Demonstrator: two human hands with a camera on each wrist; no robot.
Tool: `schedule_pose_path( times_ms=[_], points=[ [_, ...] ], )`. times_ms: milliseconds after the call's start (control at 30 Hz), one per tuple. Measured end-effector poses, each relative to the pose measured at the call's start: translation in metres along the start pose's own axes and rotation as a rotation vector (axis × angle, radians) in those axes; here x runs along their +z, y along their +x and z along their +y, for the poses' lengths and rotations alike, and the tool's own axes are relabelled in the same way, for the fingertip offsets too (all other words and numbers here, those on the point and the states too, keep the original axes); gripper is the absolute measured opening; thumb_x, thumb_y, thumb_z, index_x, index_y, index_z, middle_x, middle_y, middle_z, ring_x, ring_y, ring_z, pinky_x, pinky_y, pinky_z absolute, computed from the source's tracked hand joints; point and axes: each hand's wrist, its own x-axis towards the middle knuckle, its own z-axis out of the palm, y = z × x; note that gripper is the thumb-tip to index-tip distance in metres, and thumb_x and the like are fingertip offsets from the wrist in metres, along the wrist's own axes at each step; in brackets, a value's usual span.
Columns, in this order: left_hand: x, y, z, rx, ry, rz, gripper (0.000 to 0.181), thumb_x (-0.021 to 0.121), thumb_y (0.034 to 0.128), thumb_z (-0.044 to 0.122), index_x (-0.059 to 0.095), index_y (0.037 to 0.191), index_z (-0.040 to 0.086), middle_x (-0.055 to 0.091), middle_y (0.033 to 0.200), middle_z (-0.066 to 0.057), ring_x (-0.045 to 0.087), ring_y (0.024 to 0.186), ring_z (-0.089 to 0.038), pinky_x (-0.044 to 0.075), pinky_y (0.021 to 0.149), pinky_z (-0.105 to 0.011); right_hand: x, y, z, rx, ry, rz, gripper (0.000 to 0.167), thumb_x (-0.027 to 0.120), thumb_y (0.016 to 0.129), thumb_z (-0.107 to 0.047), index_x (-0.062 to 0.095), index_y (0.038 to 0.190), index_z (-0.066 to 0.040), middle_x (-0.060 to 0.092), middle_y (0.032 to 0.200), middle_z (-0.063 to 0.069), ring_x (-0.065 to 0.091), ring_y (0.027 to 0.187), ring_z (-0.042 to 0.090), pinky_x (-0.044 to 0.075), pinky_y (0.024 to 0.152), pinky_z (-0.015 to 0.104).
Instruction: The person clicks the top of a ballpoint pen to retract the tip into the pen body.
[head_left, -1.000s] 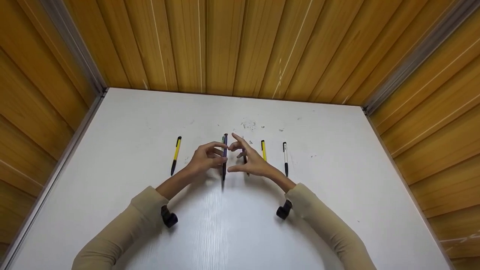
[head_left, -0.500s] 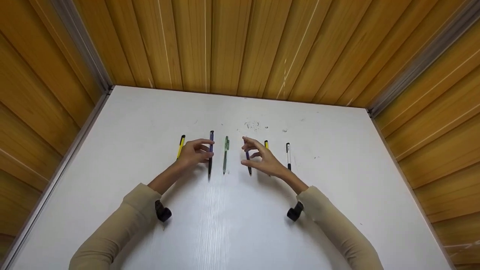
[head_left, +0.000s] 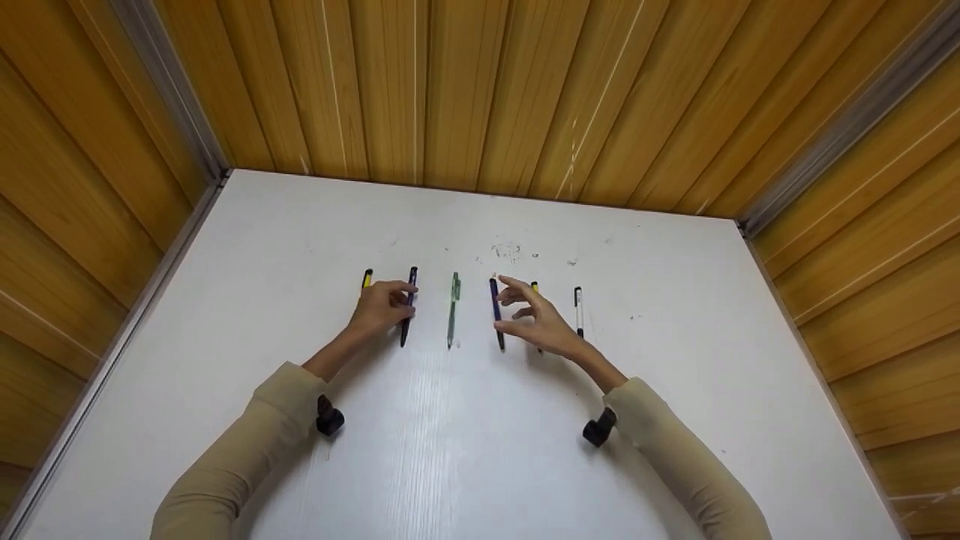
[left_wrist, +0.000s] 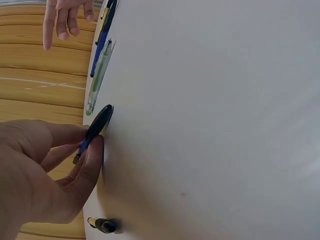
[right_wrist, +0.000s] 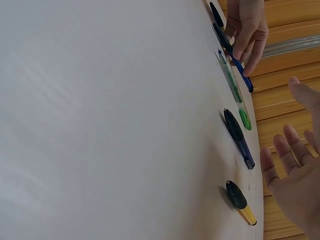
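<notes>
The left hand [right_wrist: 248, 29] pinches a blue pen with a dark grip [right_wrist: 238, 63] at the top, just beside the dark end of another pen [right_wrist: 216, 15]; below it on the white tabletop [right_wrist: 100, 120] lie a translucent green pen [right_wrist: 232, 81], a dark blue pen with a black grip [right_wrist: 238, 134] and a yellow pen with a black grip [right_wrist: 240, 200]. The right hand [right_wrist: 298, 187], fingers spread, hangs apart from these pens at the right edge; wood-grain slats [right_wrist: 272, 96] and a grey metal rail [right_wrist: 295, 47] stand behind.

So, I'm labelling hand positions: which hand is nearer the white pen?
Right. The right hand is just left of the white pen; the left hand is farther away, beyond the green pen, pinching a blue pen.
</notes>
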Motion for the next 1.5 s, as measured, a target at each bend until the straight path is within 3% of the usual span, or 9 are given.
schedule_pose_path(
  times_ms=[300,500,667,767,900,1100,1200,1333,1500],
  points=[
    [-0.002,0.0,0.0,0.02,0.035,0.012,0.032,0.073,0.0882,-0.002,0.071,0.121,-0.003,0.071,0.104,-0.022,0.063,0.087,-0.023,0.051,0.067,-0.021,-0.002,-0.001,0.002,0.0,-0.004,-0.002,0.073,0.07,0.093,-0.001,0.033,0.156,0.004,0.049,0.136,0.038,0.049,0.128,0.054,0.044,0.104,0.069],
    [-0.005,-0.003,0.002,0.012,-0.025,0.025,0.033,0.073,0.0895,-0.001,0.07,0.122,-0.003,0.069,0.105,-0.021,0.065,0.086,-0.023,0.055,0.066,-0.023,-0.007,0.001,0.033,-0.004,-0.01,0.01,0.07,0.069,0.095,0.0,0.033,0.155,0.005,0.05,0.137,0.035,0.05,0.127,0.053,0.046,0.104,0.068],
    [-0.008,-0.004,0.005,0.028,-0.082,0.017,0.035,0.069,0.0931,-0.001,0.066,0.127,-0.004,0.07,0.108,-0.024,0.073,0.086,-0.032,0.064,0.071,-0.033,-0.016,-0.002,0.044,0.022,0.024,0.02,0.061,0.068,0.096,-0.003,0.042,0.15,0.006,0.055,0.136,0.029,0.053,0.129,0.046,0.05,0.106,0.055],
    [-0.01,-0.003,0.008,0.049,-0.141,-0.013,0.037,0.067,0.0949,-0.001,0.063,0.131,-0.007,0.071,0.109,-0.026,0.075,0.089,-0.036,0.065,0.076,-0.037,-0.021,-0.004,0.045,0.045,0.039,0.026,0.055,0.068,0.098,-0.009,0.048,0.148,0.0,0.058,0.136,0.025,0.055,0.13,0.04,0.05,0.107,0.048],
    [-0.01,0.001,0.012,0.013,-0.254,-0.079,0.041,0.066,0.0964,0.003,0.06,0.136,-0.005,0.069,0.107,-0.021,0.074,0.095,-0.037,0.065,0.082,-0.038,-0.025,-0.006,0.044,0.066,0.029,0.034,0.051,0.067,0.099,-0.014,0.052,0.147,-0.005,0.059,0.137,0.023,0.056,0.13,0.038,0.048,0.109,0.049],
    [-0.001,0.008,0.016,-0.036,-0.36,-0.177,0.044,0.067,0.0959,0.001,0.057,0.139,-0.005,0.069,0.104,-0.014,0.076,0.09,-0.023,0.064,0.086,-0.036,-0.025,-0.008,0.044,0.066,0.069,0.033,0.051,0.066,0.1,-0.008,0.049,0.145,0.005,0.058,0.136,0.027,0.054,0.131,0.041,0.048,0.109,0.049],
    [0.007,0.011,0.018,-0.045,-0.362,-0.193,0.044,0.068,0.094,-0.003,0.059,0.137,-0.005,0.07,0.106,-0.018,0.075,0.086,-0.017,0.064,0.086,-0.033,-0.023,-0.007,0.044,0.061,0.088,0.027,0.05,0.065,0.1,-0.007,0.049,0.144,0.008,0.058,0.135,0.028,0.053,0.131,0.042,0.048,0.109,0.048],
    [0.019,0.016,0.022,-0.013,-0.296,-0.19,0.041,0.068,0.0927,-0.004,0.062,0.133,-0.005,0.071,0.105,-0.022,0.076,0.083,-0.02,0.065,0.081,-0.032,-0.023,-0.007,0.043,0.055,0.083,0.036,0.048,0.065,0.099,-0.007,0.051,0.143,0.008,0.058,0.134,0.029,0.054,0.129,0.043,0.051,0.107,0.044],
    [0.036,0.021,0.024,0.001,-0.196,-0.155,0.037,0.071,0.0895,-0.002,0.066,0.126,-0.004,0.071,0.094,-0.017,0.072,0.074,-0.018,0.063,0.071,-0.027,-0.024,-0.01,0.045,0.057,0.061,0.048,0.047,0.066,0.099,-0.007,0.053,0.143,0.005,0.059,0.134,0.03,0.055,0.128,0.042,0.052,0.104,0.038]
  ],
)
